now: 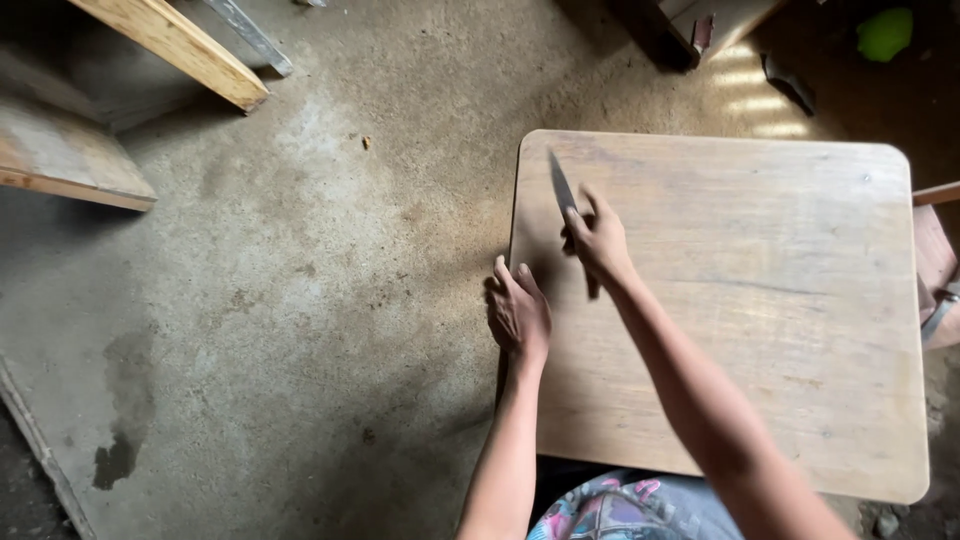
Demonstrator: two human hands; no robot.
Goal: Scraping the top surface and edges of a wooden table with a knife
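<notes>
A wooden board-like tabletop [760, 300] with rounded corners lies in front of me. My right hand [600, 240] grips a knife [561, 183] by its handle, the grey blade pointing away from me over the board's left part. My left hand [518, 312] rests on the board's left edge, fingers curled over the rim, just below and left of the right hand.
Bare concrete floor [300, 300] spreads to the left, with a dark wet stain [118, 455]. Wooden planks [170, 45] and a board [60, 155] lie at the upper left. Dark clutter and a green object [885, 32] sit at the top right.
</notes>
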